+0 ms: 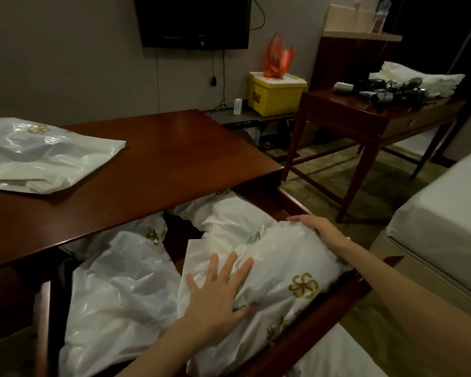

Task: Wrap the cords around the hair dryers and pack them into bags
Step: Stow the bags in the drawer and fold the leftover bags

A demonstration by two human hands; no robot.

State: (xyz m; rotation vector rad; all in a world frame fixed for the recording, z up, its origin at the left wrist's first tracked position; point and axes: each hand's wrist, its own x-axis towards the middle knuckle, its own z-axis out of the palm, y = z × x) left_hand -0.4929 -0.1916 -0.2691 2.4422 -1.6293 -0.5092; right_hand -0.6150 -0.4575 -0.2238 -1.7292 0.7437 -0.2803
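White plastic bags in the drawer, printed with gold pinwheel logos; another white bag with the same gold mark on the reddish-brown polished worktop. Yellow bin with white lid, topped by an orange-red bag. Black television on grey wall, black and silver hair dryers on dark red-brown desk, white bedding.
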